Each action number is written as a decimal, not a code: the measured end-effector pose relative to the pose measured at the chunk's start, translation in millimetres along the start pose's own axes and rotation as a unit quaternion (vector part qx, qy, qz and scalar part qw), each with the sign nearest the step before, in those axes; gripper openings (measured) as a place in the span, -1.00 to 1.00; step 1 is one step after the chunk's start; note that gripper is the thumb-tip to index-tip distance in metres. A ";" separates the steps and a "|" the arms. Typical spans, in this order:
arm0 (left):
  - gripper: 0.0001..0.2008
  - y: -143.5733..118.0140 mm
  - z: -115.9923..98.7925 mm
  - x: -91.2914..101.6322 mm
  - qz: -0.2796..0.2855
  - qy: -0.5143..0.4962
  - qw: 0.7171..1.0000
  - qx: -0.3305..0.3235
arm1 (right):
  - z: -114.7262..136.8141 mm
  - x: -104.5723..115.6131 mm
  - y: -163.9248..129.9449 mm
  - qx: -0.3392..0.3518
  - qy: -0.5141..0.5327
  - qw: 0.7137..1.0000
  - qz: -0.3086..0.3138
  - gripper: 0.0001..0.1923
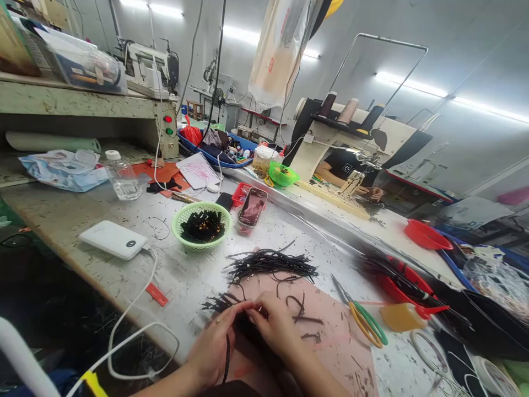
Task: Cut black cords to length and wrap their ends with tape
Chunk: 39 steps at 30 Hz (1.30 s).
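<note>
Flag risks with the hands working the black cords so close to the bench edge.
1. Both hands, left hand and right hand, pinch cords near the bench edge; loose strands could slide off.
2. The scissors lie close by the right hand; a sweep may snag them.
3. The glue bottle lies on its side and might leak.

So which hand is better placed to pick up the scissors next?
Probably the right hand: the scissors lie on the pink mat just to its right. The left hand is farther off and has a black cord running across it.
</note>
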<state>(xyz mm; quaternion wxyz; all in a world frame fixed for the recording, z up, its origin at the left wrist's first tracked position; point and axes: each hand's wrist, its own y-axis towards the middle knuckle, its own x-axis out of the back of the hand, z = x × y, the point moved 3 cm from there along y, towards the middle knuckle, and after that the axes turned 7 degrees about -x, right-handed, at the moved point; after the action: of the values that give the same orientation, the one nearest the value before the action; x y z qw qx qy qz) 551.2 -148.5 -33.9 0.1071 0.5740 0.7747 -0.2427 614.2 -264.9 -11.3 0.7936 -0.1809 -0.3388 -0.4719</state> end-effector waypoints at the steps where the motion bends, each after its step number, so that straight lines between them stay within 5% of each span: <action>1: -0.68 0.0 -0.5 -1.4 0.006 -0.012 1.000 0.005 | 2.7 4.6 3.3 0.018 0.000 0.999 0.035 -0.91; 5: -0.69 1.3 0.2 -3.4 0.000 -0.042 0.999 0.033 | 4.1 27.9 37.8 0.079 -0.013 0.984 0.157 -0.89; 9: -0.67 4.2 5.8 0.4 -0.009 -0.048 0.998 0.030 | -21.2 45.5 92.4 -0.003 -0.165 0.986 0.021 -0.81; 14: -0.66 6.2 9.7 4.7 -0.012 -0.029 0.999 0.008 | -40.3 36.6 130.5 -0.007 -0.232 0.973 0.018 -0.80; 24: -0.68 6.4 9.1 3.6 -0.003 -0.028 0.999 0.017 | -30.9 39.4 134.0 0.026 -0.294 0.954 0.051 -0.85; 39: -0.68 2.3 0.7 -0.1 -0.020 -0.020 0.999 0.025 | -29.7 62.2 124.0 0.002 -0.231 0.973 0.017 -0.89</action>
<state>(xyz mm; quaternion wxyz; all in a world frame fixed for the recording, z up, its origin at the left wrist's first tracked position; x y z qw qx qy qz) 553.3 -148.4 -35.0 0.1034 0.5557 0.7776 -0.2755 753.4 -261.2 15.8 0.7020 -0.2889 -0.5111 -0.4032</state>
